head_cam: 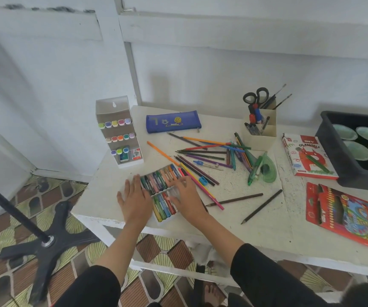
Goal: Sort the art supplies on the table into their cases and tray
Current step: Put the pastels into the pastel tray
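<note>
A white tray of oil pastels (161, 187) lies near the table's front left edge, its two rows filled with coloured sticks. My left hand (134, 199) rests flat against the tray's left side, fingers straight. My right hand (186, 196) lies on the tray's right part with fingers spread over the pastels. Loose coloured pencils (209, 156) are scattered across the middle of the table. The oil pastel box (305, 157) and a red pencil case box (347, 214) sit at the right.
A blue zip pouch (173, 124) lies at the back. A white marker rack (120, 131) stands back left, a desk organiser with scissors (259, 127) back right, a black tray of green cups (356, 149) far right. A green ruler (268, 168) lies mid-table. A fan stand (43, 242) is on the floor.
</note>
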`<state>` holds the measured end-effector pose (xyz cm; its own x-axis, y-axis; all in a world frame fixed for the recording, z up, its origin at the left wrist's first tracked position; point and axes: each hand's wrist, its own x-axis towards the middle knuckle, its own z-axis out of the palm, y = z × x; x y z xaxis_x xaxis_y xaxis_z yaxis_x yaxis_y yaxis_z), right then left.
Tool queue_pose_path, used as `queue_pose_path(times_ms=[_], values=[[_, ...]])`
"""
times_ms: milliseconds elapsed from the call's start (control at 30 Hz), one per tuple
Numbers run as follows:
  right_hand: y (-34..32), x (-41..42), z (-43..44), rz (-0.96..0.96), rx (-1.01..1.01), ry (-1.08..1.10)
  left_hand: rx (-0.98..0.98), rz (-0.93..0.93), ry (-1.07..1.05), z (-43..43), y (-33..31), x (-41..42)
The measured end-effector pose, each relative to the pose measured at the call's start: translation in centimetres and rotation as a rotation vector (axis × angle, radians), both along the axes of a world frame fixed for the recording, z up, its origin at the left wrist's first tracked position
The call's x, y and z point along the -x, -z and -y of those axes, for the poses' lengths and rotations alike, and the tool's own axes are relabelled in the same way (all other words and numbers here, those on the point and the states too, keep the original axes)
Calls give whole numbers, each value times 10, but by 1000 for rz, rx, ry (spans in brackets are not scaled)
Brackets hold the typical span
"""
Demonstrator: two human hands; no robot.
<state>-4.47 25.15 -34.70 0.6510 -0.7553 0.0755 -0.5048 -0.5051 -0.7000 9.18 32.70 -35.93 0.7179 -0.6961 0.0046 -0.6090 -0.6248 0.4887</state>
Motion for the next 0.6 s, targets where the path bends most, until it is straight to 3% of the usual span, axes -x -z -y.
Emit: queue_pose_path(times_ms=[133, 233, 467, 600], values=[[-14, 13, 10, 226, -142, 22, -12, 9, 4, 1, 2, 0], [-24, 37, 36, 267, -93, 79, -19, 26, 2, 2, 5, 0], [-41, 93, 134, 23, 176, 262, -29, 49, -18, 6, 8, -2], [-48, 101, 174, -115, 170, 310, -27, 51, -24, 7, 10, -2]])
